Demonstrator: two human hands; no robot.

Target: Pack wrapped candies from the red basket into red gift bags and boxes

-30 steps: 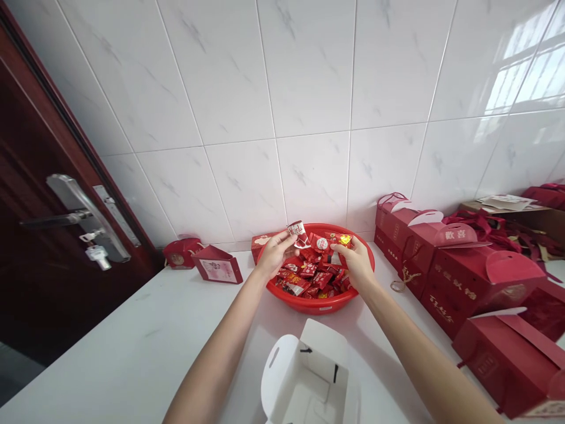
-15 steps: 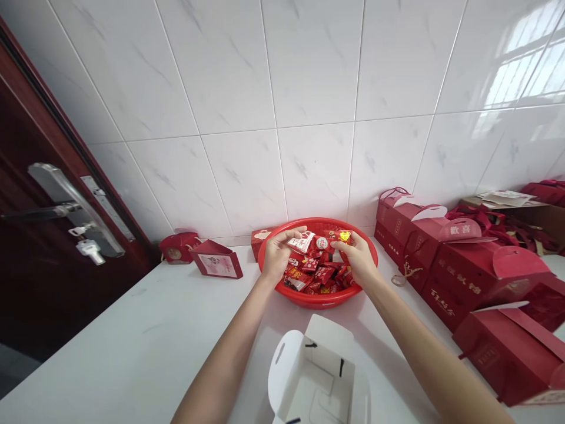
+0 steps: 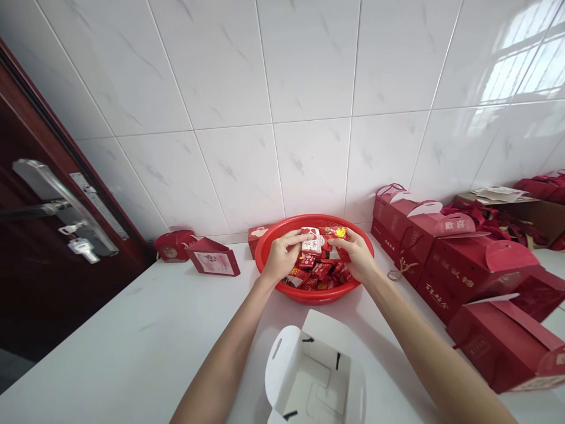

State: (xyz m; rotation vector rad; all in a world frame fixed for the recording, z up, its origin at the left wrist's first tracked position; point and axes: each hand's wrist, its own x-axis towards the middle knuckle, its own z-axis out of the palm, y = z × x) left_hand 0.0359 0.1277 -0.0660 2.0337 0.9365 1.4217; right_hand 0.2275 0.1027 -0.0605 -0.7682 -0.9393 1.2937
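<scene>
A red plastic basket [image 3: 321, 299] on the white table holds many red-wrapped sweets [image 3: 318, 275]. Over its left part, my left hand [image 3: 283, 255] pinches a white and red packet [image 3: 311, 241]. My right hand [image 3: 355, 254] is closed on a red packet with a gold print [image 3: 336, 233], above the basket's right side. The two packets are close together. Nearer to me, between my forearms, stands an open white box [image 3: 318, 377] with its flaps spread and its inside showing.
Red gift boxes [image 3: 459, 265] line the right side, with a carton of red ribbons [image 3: 542, 215] behind. Small red boxes [image 3: 214, 259] stand left of the basket. A tiled wall is behind; a dark door with keys [image 3: 83, 247] is at left.
My hands have come closer together over the basket. The white and red packet has moved right, up to the red one, and now faces the camera more upright. The whole view has shifted slightly.
</scene>
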